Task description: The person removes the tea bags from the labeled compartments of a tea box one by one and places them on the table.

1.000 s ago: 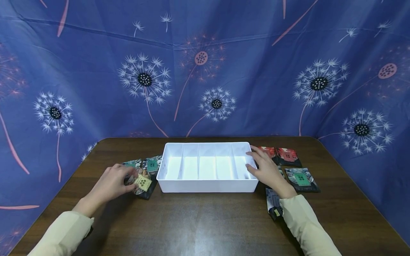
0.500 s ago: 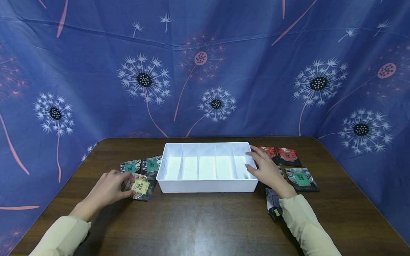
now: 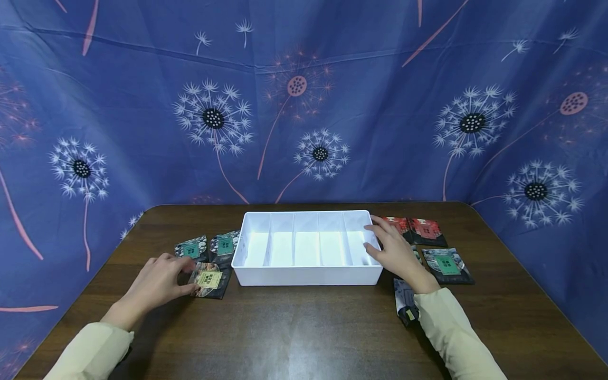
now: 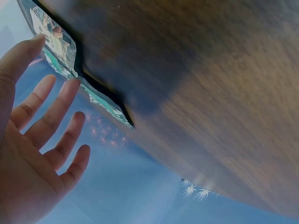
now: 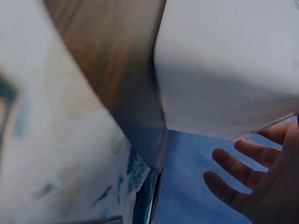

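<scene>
My left hand (image 3: 157, 285) is at the left of the table, fingers apart, thumb and fingertips right at the edge of a flat sachet with a yellow label (image 3: 209, 279). In the left wrist view that hand (image 4: 46, 140) shows spread fingers, the thumb tip overlapping the sachet (image 4: 56, 39). Behind it lie two dark sachets with green labels, a left one (image 3: 191, 249) and a right one (image 3: 225, 245). My right hand (image 3: 396, 250) rests on the right rim of a white divided box (image 3: 311, 276), fingertips over the end compartment. Its fingers (image 5: 233, 165) look extended in the right wrist view.
Right of the box are red-labelled sachets (image 3: 427, 230), a green-labelled sachet (image 3: 448, 265) and a dark grey sachet (image 3: 405, 302) partly under the right forearm. A blue dandelion-print cloth (image 3: 304, 105) hangs behind the wooden table (image 3: 294, 327).
My left hand has set the yellow-labelled sachet down flat in front of the green ones, let go and drawn slightly left. The left green-labelled sachet has shifted a little left. My right hand stays put.
</scene>
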A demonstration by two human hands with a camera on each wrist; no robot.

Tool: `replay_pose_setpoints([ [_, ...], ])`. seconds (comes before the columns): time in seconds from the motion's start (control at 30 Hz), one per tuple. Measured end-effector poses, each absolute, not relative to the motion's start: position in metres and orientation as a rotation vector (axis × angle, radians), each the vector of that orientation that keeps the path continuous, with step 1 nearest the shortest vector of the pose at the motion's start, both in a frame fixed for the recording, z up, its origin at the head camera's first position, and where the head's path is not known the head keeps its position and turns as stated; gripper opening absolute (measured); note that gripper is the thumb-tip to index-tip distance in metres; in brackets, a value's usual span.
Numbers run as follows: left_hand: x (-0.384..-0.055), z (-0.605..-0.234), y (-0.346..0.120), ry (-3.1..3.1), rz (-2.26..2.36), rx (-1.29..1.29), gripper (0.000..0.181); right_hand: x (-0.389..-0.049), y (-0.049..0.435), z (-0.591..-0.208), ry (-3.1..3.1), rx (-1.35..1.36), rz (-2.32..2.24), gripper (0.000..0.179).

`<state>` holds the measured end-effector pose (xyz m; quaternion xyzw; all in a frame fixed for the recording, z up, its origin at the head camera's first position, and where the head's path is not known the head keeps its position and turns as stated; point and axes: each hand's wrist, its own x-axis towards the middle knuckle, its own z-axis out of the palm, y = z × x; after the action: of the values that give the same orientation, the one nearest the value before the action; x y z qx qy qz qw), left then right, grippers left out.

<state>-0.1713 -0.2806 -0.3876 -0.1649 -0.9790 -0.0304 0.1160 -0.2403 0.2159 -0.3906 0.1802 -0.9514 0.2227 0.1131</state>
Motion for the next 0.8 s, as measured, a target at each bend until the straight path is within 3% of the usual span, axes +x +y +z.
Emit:
replay_pose_setpoints([
  [0.8,-0.173,-0.364,-0.288,-2.785,-0.057,-0.459,0.046,-0.244,0.224,-0.38,-2.745,0.631,0.542,0.045],
])
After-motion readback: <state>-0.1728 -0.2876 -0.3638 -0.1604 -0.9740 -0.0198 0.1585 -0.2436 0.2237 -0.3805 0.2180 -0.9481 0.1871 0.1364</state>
